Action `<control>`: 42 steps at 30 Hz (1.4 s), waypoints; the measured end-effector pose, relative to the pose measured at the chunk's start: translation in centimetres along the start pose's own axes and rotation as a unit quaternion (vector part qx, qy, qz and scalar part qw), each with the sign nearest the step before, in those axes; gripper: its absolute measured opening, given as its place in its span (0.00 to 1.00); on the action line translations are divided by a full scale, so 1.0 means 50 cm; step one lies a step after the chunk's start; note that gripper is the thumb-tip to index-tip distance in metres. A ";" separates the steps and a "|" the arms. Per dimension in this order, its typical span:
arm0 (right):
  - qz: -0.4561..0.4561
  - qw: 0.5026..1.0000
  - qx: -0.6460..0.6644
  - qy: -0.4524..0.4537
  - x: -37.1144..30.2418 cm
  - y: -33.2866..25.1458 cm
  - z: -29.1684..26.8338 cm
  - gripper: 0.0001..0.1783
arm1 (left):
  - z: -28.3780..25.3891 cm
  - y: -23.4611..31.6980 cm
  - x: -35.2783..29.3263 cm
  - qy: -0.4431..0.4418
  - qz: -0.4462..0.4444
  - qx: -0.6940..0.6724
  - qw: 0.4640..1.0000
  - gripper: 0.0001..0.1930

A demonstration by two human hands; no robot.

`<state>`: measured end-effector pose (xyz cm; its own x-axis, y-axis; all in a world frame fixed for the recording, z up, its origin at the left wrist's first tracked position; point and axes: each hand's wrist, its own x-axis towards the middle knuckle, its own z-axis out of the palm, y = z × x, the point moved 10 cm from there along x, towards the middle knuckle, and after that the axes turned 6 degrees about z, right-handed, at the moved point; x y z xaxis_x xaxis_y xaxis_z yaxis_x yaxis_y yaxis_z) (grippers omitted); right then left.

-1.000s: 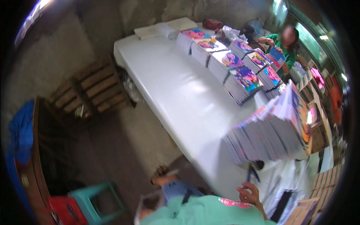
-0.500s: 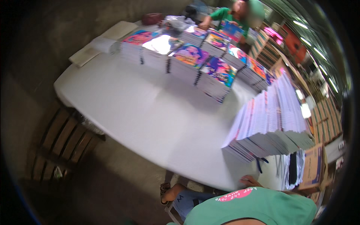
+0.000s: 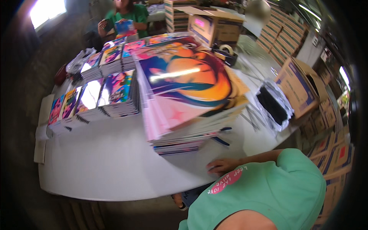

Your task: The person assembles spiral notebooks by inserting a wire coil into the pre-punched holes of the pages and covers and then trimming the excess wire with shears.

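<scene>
My right hand (image 3: 223, 165) rests at the near edge of the white table (image 3: 99, 165), its fingers loosely apart with nothing seen in them. My left hand is out of sight. Just beyond the right hand lie dark-blue-handled pliers (image 3: 220, 141), partly hidden by a tall, uneven stack of large printed sheets (image 3: 184, 84). The top sheet carries a colourful cartoon face. Left of that stack stand piles of spiral-bound notebooks (image 3: 119, 90) with bright covers and black coils.
A person in green (image 3: 134, 17) holds a notebook across the table. A tape dispenser (image 3: 229, 55) and an open cardboard box (image 3: 214, 27) sit at the back. To the right are a plastic bag of black strips (image 3: 273, 105), another box (image 3: 299, 86) and stacked cartons (image 3: 333, 161).
My view has swung to the right, so the sheet stack and notebooks appear farther left. My right hand stays at the table edge, now showing more of its forearm.
</scene>
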<state>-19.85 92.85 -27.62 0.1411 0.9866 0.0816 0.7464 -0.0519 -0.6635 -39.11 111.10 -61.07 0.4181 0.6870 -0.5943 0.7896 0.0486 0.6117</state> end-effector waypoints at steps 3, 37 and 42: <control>-0.004 0.996 -0.066 0.058 -0.010 -0.016 -0.034 0.19 | 0.048 0.009 -0.020 -0.014 0.010 0.005 1.000 0.24; 0.334 0.883 0.205 0.259 0.192 -0.152 -0.698 0.16 | -0.243 0.771 -0.280 0.265 0.557 0.215 0.757 0.21; 0.296 0.911 0.192 0.215 0.215 -0.173 -0.702 0.16 | -0.237 0.755 -0.220 0.310 0.583 0.198 0.724 0.19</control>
<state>-1.97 98.46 5.09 0.7486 0.6469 -0.1452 0.1864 -0.4156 -0.8902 -19.20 113.98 -25.26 0.7190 0.2929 0.6303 0.1796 -0.9544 0.2386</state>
